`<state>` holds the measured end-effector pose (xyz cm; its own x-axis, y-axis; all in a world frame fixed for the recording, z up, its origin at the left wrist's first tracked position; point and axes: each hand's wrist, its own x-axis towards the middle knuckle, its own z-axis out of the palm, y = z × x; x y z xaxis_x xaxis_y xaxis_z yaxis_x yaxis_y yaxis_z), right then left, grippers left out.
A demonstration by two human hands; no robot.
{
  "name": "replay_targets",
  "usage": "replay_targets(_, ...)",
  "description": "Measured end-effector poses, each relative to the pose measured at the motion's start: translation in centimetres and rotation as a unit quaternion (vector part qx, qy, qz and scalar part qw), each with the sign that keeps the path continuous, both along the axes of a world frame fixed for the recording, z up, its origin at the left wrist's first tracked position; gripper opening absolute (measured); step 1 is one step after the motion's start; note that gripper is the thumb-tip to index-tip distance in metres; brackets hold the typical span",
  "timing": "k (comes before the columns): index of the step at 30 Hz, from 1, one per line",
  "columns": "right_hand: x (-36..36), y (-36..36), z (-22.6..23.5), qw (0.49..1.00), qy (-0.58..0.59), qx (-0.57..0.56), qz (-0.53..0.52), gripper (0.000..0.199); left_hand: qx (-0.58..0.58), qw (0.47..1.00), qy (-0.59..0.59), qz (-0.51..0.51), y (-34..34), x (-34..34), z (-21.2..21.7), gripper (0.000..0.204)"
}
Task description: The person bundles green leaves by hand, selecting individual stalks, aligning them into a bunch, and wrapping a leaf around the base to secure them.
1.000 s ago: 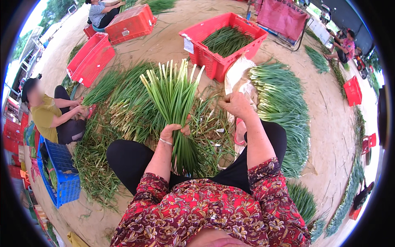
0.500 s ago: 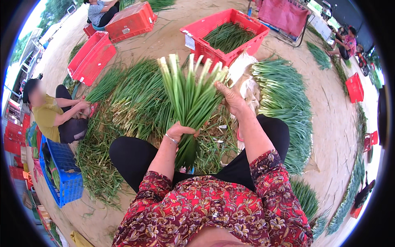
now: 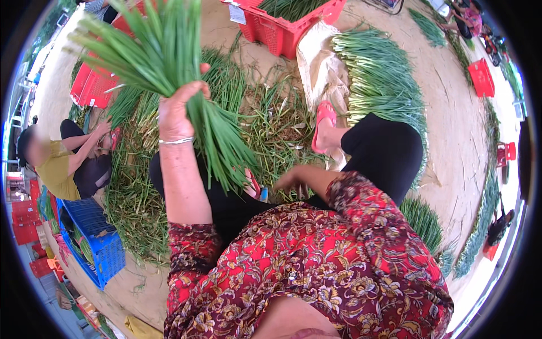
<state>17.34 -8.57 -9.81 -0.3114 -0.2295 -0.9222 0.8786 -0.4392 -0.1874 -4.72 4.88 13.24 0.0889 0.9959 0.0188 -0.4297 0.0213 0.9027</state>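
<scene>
A: What is in the hands?

B: From where I stand, the left hand [image 3: 179, 110] is closed around the middle of a thick bunch of long green stalks [image 3: 161, 53]. It is raised at the left, the upper part fanning toward the far left, blurred, and the other part hanging past the wrist toward the lap.

A: And the right hand [image 3: 293, 177]?

B: Low over the lap, fingers bent, blurred. I can't tell whether it has hold of anything. It is well apart from the bunch.

A: What lies about?

B: Loose trimmings [image 3: 135, 226] cover the ground at left and between the feet. At right, more stalks lie in a neat spread [image 3: 384, 73], beside a pale sheet [image 3: 313, 56]. A red crate [image 3: 276, 34] stands far off, a blue crate [image 3: 110, 254] near left.

A: What could go wrong?

B: I see no tie, so one slack moment in that single grip could let outer stalks slide out and mix with the trimmings. Squeezing too hard might crease the leaves. The hanging tips could also snag on the dark trousers [image 3: 384, 150], pulling the bunch uneven.
</scene>
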Motion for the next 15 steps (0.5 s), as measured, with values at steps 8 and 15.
replay_targets(8,-3.4,-4.4,-4.0,0.981,0.130,-0.066,-0.129,0.051,-0.161,0.985,-0.059,0.033,8.0,-2.1,-3.5,0.036)
replay_targets(15,-3.2,1.0,-6.4,0.981,0.172,0.020,-0.092,0.041,-0.261,0.964,-0.040,0.033,3.8,-0.2,-3.7,0.037)
